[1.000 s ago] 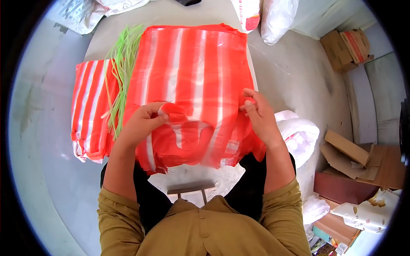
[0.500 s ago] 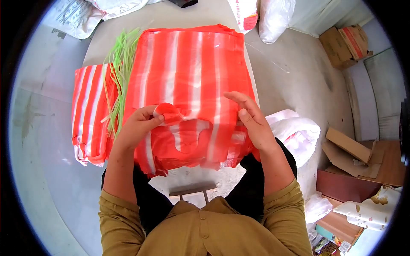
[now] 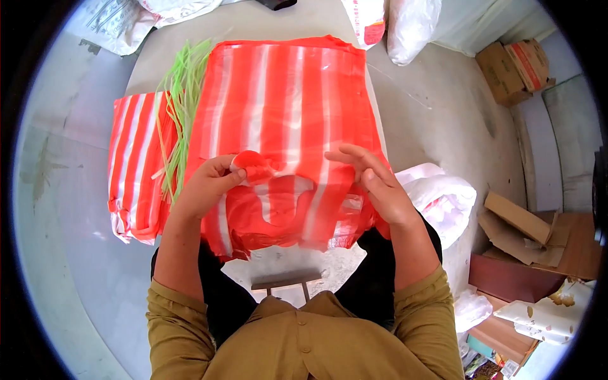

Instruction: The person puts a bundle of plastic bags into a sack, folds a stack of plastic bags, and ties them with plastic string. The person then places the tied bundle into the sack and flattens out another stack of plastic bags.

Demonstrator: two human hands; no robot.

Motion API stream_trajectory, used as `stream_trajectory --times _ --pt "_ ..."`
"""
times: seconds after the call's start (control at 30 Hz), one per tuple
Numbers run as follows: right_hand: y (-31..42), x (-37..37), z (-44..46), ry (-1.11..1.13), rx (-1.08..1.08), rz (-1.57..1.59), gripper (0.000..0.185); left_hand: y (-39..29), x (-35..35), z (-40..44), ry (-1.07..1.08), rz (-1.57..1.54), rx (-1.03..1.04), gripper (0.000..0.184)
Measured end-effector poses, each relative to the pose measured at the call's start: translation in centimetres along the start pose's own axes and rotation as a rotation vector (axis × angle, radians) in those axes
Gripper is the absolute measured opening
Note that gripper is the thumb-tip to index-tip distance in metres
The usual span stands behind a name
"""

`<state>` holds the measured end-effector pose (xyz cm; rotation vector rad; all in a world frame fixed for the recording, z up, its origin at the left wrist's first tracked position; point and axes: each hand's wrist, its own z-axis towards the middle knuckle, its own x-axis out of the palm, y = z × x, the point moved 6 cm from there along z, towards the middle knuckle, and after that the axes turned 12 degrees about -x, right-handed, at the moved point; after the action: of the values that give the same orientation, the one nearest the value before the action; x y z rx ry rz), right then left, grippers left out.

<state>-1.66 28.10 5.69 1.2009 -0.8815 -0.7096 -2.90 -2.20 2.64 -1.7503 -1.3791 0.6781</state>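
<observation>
In front of me lies a stack of red-and-white striped plastic bags (image 3: 278, 104), its near end hanging over the table edge toward my lap. My left hand (image 3: 212, 183) pinches a lifted red flap of the top bag between thumb and fingers. To the right, my right hand (image 3: 375, 183) hovers over the stack, fingers spread and nothing in them. Crumpled folds and cut-out handle shapes show along the near end. Green plastic strips (image 3: 183, 117) lie along the stack's left side. Beyond them is a smaller striped bag bundle (image 3: 136, 164).
White sacks (image 3: 114, 25) stand at the far left, and a white plastic bag (image 3: 413, 31) is at the far right. Beside my right knee sits a white bag (image 3: 437, 199). Cardboard boxes (image 3: 513, 69) are by the wall, with an opened carton (image 3: 525, 231) nearer.
My right hand has shifted slightly left over the stack, its fingers lower. My left hand keeps its pinch on the bag flap, nearly still.
</observation>
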Motion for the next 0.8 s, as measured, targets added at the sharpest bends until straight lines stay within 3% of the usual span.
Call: stream_trajectory --times 0.13,0.23,0.33,0.7,0.8 --pt "-0.1 0.0 0.6 0.020 -0.103 -0.094 0.072 -0.1 0.1 0.0 0.008 0.003 -0.006 0.011" --pt "0.7 0.8 0.0 0.033 -0.049 0.110 0.080 0.0 -0.1 0.0 0.002 0.002 -0.012 0.011" --pt "0.2 0.0 0.2 -0.001 -0.053 -0.068 0.087 0.0 0.1 0.0 0.002 -0.004 -0.022 0.011" --pt "0.3 0.6 -0.9 0.191 0.003 0.165 0.090 -0.3 0.4 -0.1 0.019 0.017 -0.003 0.014" --pt "-0.1 0.9 -0.3 0.147 0.006 0.121 0.087 -0.3 0.3 0.0 0.034 0.028 0.004 0.015"
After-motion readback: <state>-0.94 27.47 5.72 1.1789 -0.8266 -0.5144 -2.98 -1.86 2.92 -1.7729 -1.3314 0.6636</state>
